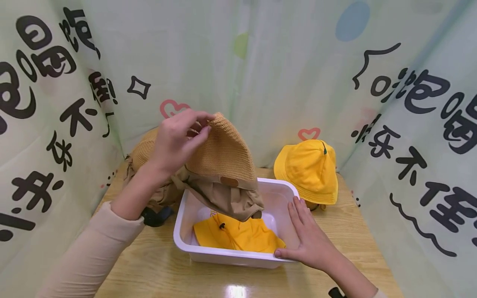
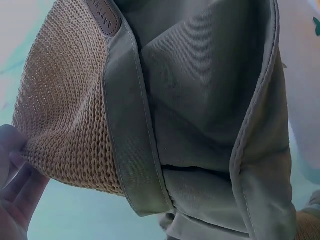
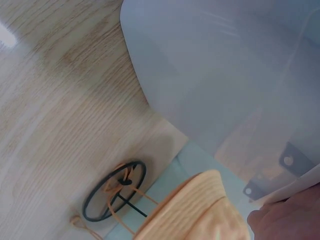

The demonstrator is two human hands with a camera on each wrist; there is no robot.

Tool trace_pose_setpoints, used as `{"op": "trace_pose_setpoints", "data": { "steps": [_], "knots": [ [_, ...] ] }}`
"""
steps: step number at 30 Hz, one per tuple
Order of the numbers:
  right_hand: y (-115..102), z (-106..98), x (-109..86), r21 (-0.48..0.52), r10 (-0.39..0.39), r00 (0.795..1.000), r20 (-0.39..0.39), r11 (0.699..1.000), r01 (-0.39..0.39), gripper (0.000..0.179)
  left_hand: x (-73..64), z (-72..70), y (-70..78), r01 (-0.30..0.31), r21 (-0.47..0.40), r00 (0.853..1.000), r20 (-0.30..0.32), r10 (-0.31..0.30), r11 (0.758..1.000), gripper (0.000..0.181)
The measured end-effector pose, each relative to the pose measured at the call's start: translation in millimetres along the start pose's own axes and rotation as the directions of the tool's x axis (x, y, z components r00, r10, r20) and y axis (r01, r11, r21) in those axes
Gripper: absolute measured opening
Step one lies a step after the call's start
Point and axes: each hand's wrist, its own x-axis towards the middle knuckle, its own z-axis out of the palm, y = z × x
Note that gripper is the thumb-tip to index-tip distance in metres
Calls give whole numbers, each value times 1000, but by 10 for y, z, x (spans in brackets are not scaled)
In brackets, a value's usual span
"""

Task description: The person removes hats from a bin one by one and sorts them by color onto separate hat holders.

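Lifting work, by the look of it: left hand (image 1: 182,138) pinching the tan hat's (image 1: 227,153) knit crown, thumb against fingers, brim hanging over the white tub (image 1: 223,257). Right hand (image 1: 307,238) on the rim, thumb spread from fingers. Yellow hat (image 1: 242,235) inside. Direction unclear; next move probably needs the tub steadied, brim guided past the rim.

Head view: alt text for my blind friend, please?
The fingers of a person's left hand pinch a tan hat over a white tub holding yellow cloth; the right hand rests against it. A second tan hat is at left, a yellow hat at right.
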Motion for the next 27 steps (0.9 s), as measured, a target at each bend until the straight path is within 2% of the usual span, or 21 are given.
{"op": "trace_pose_setpoints", "data": {
  "steps": [9,15,23,27],
  "knots": [
    [5,-2,-7,8,1,1000,1,1000,-1,126,65,-142,-136,-13,50,998,-68,16,999,18],
    [3,-1,-3,17,7,1000,6,1000,-7,127,91,-231,-218,23,60,994,-109,-17,998,18],
    [-1,1,-11,15,3,1000,4,1000,-3,126,126,-386,-322,18,137,990,-141,2,990,14],
    [-3,-5,-11,12,-4,1000,0,1000,4,126,145,-442,-366,26,144,983,-181,0,989,14]
  ]
}}
